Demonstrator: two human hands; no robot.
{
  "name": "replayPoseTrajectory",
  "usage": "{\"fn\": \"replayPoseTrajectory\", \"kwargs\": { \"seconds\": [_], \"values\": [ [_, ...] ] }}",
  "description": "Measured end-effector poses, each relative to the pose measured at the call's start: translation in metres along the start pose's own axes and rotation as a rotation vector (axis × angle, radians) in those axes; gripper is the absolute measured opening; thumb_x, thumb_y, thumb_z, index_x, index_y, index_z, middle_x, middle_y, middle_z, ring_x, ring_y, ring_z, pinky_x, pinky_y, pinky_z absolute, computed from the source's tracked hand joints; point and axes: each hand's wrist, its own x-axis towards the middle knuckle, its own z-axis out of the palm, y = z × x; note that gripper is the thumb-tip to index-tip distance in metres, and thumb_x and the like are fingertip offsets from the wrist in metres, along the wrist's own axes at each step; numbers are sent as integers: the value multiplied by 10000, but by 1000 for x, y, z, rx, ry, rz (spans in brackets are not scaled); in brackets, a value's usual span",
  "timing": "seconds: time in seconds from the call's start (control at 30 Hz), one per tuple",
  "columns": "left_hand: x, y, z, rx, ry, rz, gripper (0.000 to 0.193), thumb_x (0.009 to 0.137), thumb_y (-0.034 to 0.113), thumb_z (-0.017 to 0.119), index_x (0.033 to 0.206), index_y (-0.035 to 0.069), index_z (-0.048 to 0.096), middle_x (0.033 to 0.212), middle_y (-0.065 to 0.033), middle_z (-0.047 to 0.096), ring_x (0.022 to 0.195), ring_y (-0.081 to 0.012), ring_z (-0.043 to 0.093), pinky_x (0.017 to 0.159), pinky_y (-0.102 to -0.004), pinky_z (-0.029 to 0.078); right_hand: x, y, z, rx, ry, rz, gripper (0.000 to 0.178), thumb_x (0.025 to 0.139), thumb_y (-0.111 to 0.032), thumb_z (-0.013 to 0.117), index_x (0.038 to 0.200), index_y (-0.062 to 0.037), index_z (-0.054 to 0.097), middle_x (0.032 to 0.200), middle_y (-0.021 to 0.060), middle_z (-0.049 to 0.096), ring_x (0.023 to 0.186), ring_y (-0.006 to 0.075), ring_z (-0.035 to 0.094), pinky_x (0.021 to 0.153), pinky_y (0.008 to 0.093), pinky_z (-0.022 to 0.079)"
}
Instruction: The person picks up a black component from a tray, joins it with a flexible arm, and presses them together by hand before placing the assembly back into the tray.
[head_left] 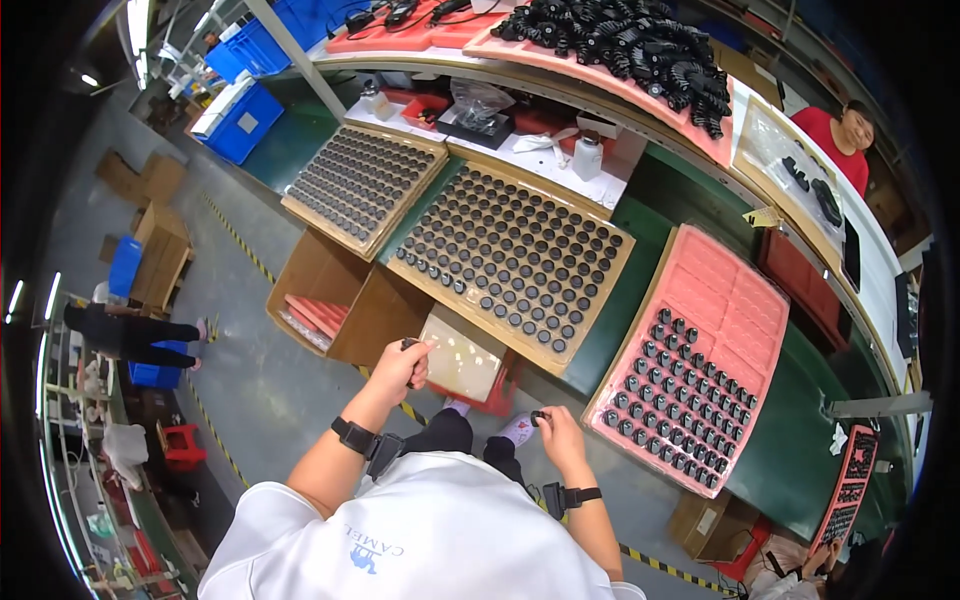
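Observation:
My left hand (398, 372) is closed in front of the middle tray, with the end of a small black part (408, 343) showing at the thumb and forefinger. Lower and to the right, my right hand (562, 440) pinches another small black part (538, 415) beside the pink tray (727, 275). A brown tray (598, 345) on the green bench holds rows of round black pieces, with a gap along its near left edge. Small upright black pieces (680, 400) fill the near part of the pink tray; its far pockets hold nothing.
A second brown tray (365, 243) stands at the left. Below it is a cardboard box (345, 345) with pink trays inside. Black ribbed parts (620, 50) are heaped on the upper shelf. Other people (835, 140) are at the far right, lower right and left.

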Motion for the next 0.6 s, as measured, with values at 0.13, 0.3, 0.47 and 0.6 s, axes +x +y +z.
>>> {"fn": "replayPoseTrajectory", "kwargs": {
  "seconds": [0.13,0.3,0.47,0.6],
  "values": [
    [11,-6,8,60,-39,-42,358,885,219,551,582,101,400,478,3,375,398,-100,349,391,-254,289,-1,8,12,43,7,15,170,816,-172,624,933,-58,577,879,113,586,780,290,600,671,380,476],
    [16,-2,9,104,-44,-109,341,883,210,555,600,93,405,483,-2,382,395,-103,348,389,-256,291,-7,10,21,44,15,57,175,819,-143,622,940,-26,576,844,129,572,739,272,591,666,357,471],
    [23,7,-13,115,-40,-130,330,880,210,563,615,89,408,486,-5,382,398,-106,354,387,-255,295,9,-2,28,56,-6,92,179,813,-130,631,942,-17,577,834,125,577,725,258,593,662,343,475],
    [30,20,-47,101,-72,-99,330,879,211,567,616,92,408,485,-3,379,400,-104,362,386,-253,301,46,-20,43,137,7,72,174,813,-112,637,942,-11,578,818,112,590,725,218,601,660,314,478]
  ]
}}
